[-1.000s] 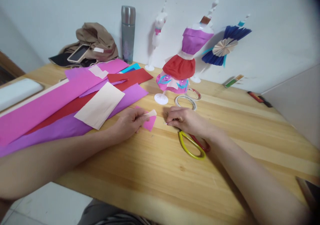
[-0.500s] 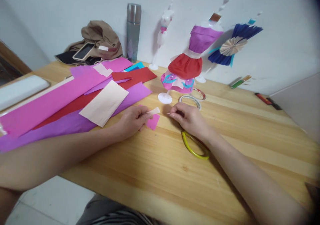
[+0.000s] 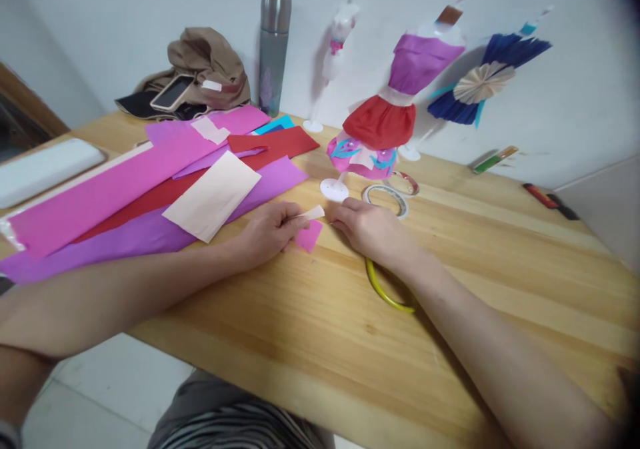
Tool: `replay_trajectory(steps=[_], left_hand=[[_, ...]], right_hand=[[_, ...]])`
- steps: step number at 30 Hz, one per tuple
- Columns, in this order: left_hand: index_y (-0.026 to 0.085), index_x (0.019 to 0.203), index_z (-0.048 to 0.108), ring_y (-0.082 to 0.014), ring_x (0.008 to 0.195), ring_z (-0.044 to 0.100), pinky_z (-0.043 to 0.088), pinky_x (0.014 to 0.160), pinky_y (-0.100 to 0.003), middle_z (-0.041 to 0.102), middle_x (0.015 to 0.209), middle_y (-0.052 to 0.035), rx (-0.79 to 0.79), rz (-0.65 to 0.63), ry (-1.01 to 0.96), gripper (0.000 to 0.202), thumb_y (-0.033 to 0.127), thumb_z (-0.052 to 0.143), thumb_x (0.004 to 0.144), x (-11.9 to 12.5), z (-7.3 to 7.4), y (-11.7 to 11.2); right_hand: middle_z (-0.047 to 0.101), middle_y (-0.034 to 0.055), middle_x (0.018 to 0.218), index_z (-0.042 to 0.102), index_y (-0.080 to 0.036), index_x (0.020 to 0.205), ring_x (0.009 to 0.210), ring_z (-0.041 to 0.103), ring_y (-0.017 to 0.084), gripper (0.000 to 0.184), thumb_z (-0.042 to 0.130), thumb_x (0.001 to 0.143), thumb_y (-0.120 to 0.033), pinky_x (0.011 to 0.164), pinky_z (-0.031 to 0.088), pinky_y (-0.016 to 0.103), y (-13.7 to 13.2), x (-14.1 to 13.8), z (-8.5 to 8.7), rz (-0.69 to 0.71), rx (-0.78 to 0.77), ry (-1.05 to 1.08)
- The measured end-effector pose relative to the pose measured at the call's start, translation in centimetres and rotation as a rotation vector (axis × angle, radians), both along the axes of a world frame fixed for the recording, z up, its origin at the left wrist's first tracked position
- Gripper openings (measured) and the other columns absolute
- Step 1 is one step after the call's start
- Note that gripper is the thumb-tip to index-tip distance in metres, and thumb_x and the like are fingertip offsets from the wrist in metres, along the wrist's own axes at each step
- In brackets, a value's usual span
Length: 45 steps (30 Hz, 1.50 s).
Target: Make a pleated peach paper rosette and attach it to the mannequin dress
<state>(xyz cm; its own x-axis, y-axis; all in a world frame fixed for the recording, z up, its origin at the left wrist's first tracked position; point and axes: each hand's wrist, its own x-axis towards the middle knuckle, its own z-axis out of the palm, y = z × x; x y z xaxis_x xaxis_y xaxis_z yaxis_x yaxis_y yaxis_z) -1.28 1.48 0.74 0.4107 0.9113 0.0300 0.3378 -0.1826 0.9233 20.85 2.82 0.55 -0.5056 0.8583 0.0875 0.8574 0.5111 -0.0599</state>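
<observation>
The wooden table (image 3: 320, 342) runs beneath everything. On its left side lies a pile of paper (image 3: 115, 199) in pink, red and purple lengths. The big form (image 3: 383, 119) stands past the hands, with a purple top, red skirt and pink, blue-trimmed hem. Behind it to the right is the blue form (image 3: 484, 84); to its left, the bare-poled small form (image 3: 343, 22). A brown cloth (image 3: 213, 56) sits by the wall, next to the bottle (image 3: 274, 52), and a white case (image 3: 50, 169) lies at far left.

The left hand (image 3: 275, 232) clamps the strip (image 3: 314, 213) between thumb and fingers. The right hand (image 3: 373, 232) has thumb and fingertips drawn together just beside the strip's free end; I cannot tell whether they pinch anything.

A cream sheet (image 3: 213, 196) lies atop the pile. The scissors (image 3: 379, 292) show a yellow handle below the right hand. A phone (image 3: 173, 92) leans on the cloth. Two tape rolls (image 3: 403, 208) lie beyond the right hand. The pink piece (image 3: 309, 236) shows under the cream strip, partly behind the left hand.
</observation>
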Motion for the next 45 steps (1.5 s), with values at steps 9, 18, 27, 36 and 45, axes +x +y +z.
replay_trajectory(steps=[9, 18, 27, 36, 45], left_hand=[[0.018, 0.065, 0.048, -0.0084, 0.050, 0.042, 0.032, 0.051, -0.022, 0.044, 0.052, 0.0061, 0.003, -0.017, -0.029, 0.034, 0.038, 0.051, 0.092, -0.3, -0.5, 0.5], [0.018, 0.064, 0.047, -0.0081, 0.050, 0.040, 0.031, 0.050, -0.022, 0.044, 0.051, 0.0062, -0.003, -0.013, -0.020, 0.033, 0.037, 0.052, 0.091, -0.4, -0.4, 0.4], [0.017, 0.072, 0.056, -0.0080, 0.049, 0.044, 0.034, 0.052, -0.021, 0.048, 0.051, 0.0065, -0.041, 0.001, -0.019, 0.029, 0.036, 0.053, 0.092, -0.4, -0.4, 0.4], [0.018, 0.066, 0.052, -0.0084, 0.048, 0.043, 0.033, 0.052, -0.022, 0.047, 0.050, 0.0060, -0.036, -0.020, -0.026, 0.032, 0.038, 0.053, 0.091, -0.4, -0.2, 0.5], [0.019, 0.068, 0.052, -0.0091, 0.048, 0.045, 0.034, 0.052, -0.022, 0.048, 0.051, 0.0060, -0.071, -0.003, -0.008, 0.030, 0.038, 0.053, 0.092, -0.4, 0.1, 0.3]], right_hand=[[0.064, 0.0064, 0.082, 0.064, -0.017, 0.085, 0.073, 0.059, 0.017, 0.019, 0.050, 0.097, -0.019, 0.068, 0.046, 0.029, -2.7, -1.1, 0.7, 0.380, -0.168, 0.347], [0.065, 0.0071, 0.087, 0.061, -0.018, 0.078, 0.074, 0.059, 0.016, 0.025, 0.045, 0.095, -0.011, 0.067, 0.045, 0.028, -3.7, -1.9, 1.5, 0.519, -0.294, 0.261], [0.054, 0.0037, 0.067, 0.047, -0.020, 0.070, 0.063, 0.043, 0.016, 0.029, 0.043, 0.097, -0.026, 0.063, 0.031, 0.030, -1.6, 2.2, 3.5, 0.104, 0.004, 0.173], [0.042, -0.0016, 0.056, 0.043, -0.021, 0.061, 0.056, 0.037, 0.013, 0.036, 0.049, 0.088, -0.042, 0.059, 0.028, 0.029, -0.4, 5.9, 5.5, -0.221, -0.254, 0.109], [0.066, 0.0029, 0.070, 0.073, -0.016, 0.081, 0.064, 0.054, 0.017, 0.023, 0.060, 0.075, -0.034, 0.066, 0.043, 0.030, 0.8, 9.4, 4.7, -0.349, -0.581, 0.103]])
